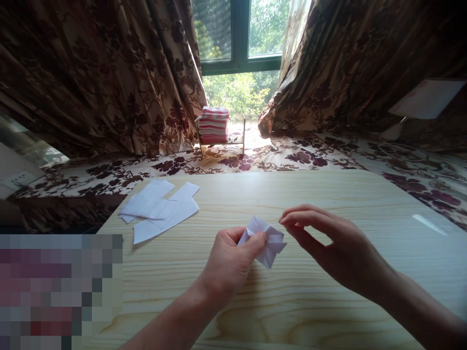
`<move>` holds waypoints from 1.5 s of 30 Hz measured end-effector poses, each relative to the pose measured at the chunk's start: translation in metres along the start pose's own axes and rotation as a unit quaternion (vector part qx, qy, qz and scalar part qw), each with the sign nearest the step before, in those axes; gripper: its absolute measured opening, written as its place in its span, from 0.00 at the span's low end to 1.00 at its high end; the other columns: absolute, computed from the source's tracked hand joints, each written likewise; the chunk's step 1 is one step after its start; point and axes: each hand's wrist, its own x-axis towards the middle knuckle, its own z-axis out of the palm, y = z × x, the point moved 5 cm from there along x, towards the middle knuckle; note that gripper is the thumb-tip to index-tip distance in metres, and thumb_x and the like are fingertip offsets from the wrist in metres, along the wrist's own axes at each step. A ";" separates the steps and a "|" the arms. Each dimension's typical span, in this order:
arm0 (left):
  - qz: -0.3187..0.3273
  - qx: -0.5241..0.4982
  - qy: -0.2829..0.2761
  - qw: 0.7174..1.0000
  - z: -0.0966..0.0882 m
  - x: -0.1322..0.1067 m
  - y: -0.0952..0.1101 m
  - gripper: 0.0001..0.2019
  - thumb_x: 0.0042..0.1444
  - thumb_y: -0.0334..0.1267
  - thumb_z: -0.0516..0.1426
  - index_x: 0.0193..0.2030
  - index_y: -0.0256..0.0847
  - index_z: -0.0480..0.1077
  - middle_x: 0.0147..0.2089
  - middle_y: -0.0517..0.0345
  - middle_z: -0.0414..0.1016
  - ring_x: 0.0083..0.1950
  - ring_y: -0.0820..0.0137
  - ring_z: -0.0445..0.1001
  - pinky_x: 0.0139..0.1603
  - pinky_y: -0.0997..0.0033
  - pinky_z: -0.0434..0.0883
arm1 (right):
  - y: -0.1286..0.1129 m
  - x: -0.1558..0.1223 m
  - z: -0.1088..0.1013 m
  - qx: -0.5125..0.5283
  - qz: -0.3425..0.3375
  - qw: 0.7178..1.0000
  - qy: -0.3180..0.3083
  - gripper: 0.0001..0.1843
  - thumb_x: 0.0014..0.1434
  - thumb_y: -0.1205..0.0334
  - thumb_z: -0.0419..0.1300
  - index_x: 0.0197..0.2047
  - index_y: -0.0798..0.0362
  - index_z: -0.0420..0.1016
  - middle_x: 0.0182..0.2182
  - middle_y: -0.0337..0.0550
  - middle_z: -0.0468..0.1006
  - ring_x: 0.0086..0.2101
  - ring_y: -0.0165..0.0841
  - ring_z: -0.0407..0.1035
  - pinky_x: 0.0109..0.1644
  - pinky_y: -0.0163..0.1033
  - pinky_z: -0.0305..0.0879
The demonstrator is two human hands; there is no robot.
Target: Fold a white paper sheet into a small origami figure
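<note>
A small piece of folded white paper (274, 239) with creases and pointed corners is held above the table. My left hand (231, 260) pinches it, thumb on top and fingers beneath, so part of the paper is hidden. Just right of the paper, without touching it, is my right hand (333, 238). Its fingers are arched over the thumb, with the tips close together and a gap behind them. Nothing shows in the right hand.
White paper pieces (184, 209) lie overlapping on the left of the light wooden table (310, 321). Beyond it, folded red-and-white cloths (213, 126) sit on a small stand on a floral-covered ledge. A lamp (426, 99) stands at right. The lower left is pixelated.
</note>
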 end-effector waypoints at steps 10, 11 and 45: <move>0.039 -0.015 0.021 0.999 -0.003 0.000 -0.001 0.14 0.53 0.45 0.57 0.29 0.33 0.74 0.25 0.58 0.68 0.30 0.73 0.62 0.33 0.74 0.60 | 0.014 -0.005 0.018 0.082 0.209 0.971 -0.082 0.15 0.61 0.50 0.51 0.34 0.52 0.68 0.29 0.41 0.73 0.30 0.31 0.68 0.30 0.34 0.66; 0.039 -0.015 0.020 0.999 -0.002 0.000 -0.001 0.14 0.53 0.45 0.57 0.29 0.33 0.74 0.25 0.58 0.67 0.31 0.73 0.62 0.34 0.74 0.60 | 0.013 -0.005 0.020 0.091 0.209 0.970 -0.083 0.15 0.62 0.49 0.51 0.34 0.53 0.68 0.29 0.41 0.72 0.29 0.31 0.67 0.29 0.34 0.65; 0.008 -0.002 -0.025 1.000 0.007 -0.003 0.001 0.14 0.50 0.45 0.59 0.31 0.34 0.77 0.25 0.58 0.70 0.29 0.72 0.63 0.32 0.74 0.58 | 0.015 -0.003 0.027 0.172 0.206 0.963 -0.023 0.13 0.61 0.55 0.53 0.32 0.54 0.72 0.24 0.38 0.72 0.25 0.28 0.65 0.26 0.31 0.63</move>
